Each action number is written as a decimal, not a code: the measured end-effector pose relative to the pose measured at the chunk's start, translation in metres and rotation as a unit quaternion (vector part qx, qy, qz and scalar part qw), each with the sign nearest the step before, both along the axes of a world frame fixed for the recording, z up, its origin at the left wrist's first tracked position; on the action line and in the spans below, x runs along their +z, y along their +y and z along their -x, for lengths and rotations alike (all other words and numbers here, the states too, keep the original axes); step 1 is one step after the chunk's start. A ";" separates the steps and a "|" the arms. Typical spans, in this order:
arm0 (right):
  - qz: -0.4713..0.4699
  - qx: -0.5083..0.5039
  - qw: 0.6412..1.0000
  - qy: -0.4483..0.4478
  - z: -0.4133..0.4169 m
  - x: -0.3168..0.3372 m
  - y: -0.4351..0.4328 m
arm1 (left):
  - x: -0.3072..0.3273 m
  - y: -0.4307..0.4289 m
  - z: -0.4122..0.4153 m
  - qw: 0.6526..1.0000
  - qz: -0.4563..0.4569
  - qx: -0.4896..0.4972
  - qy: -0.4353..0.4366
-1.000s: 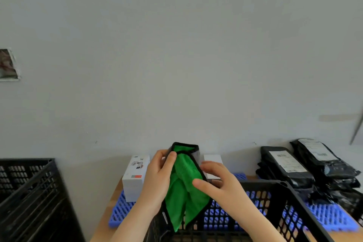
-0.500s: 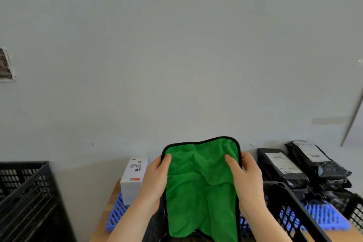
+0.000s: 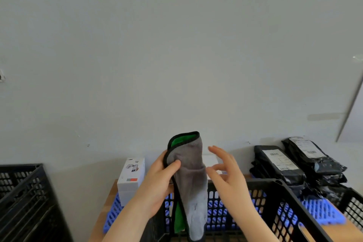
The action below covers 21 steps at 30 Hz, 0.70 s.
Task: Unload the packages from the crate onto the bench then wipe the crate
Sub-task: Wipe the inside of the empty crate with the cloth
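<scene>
Grey on its outer face and green inside, the folded cloth [image 3: 189, 179] hangs with its long axis near vertical, pinched near its top by our left hand [image 3: 159, 180], thumb on the front. Our right hand [image 3: 225, 175] is open with fingers spread just beside the cloth's right edge, gripping nothing. The crate [image 3: 275, 202] sits directly below and in front of both hands, so we judge the wipe goes straight down. The packages [image 3: 290, 165] lie stacked on the bench [image 3: 102, 214], to our right.

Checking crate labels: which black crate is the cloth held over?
The crate directly below the hands, against the bench; the other crate stands off left.
</scene>
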State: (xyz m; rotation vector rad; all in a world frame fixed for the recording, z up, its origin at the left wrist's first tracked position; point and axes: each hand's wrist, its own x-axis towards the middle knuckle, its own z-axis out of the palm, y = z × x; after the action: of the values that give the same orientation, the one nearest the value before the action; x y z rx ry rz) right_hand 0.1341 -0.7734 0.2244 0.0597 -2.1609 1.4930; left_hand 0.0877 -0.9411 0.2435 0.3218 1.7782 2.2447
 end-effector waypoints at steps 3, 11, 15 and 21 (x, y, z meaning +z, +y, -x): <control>0.077 0.110 0.977 -0.167 0.004 -0.009 0.008 | -0.001 0.000 0.007 0.999 -0.029 0.010 -0.020; 0.242 0.131 0.950 -0.151 0.007 -0.014 0.005 | -0.012 0.001 0.023 0.991 -0.038 0.102 -0.082; 0.285 0.090 0.946 -0.123 0.014 -0.013 0.004 | -0.027 -0.003 0.021 0.988 -0.032 0.047 -0.146; 0.296 0.172 0.926 -0.160 0.020 -0.015 0.012 | -0.035 -0.007 0.009 0.996 0.087 -0.006 -0.013</control>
State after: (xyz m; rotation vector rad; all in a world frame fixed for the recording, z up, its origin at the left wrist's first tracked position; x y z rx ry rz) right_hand 0.1139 -0.7619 0.2098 -0.0194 -1.8937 2.4544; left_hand 0.0792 -0.9476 0.2084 0.2648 1.9370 2.0578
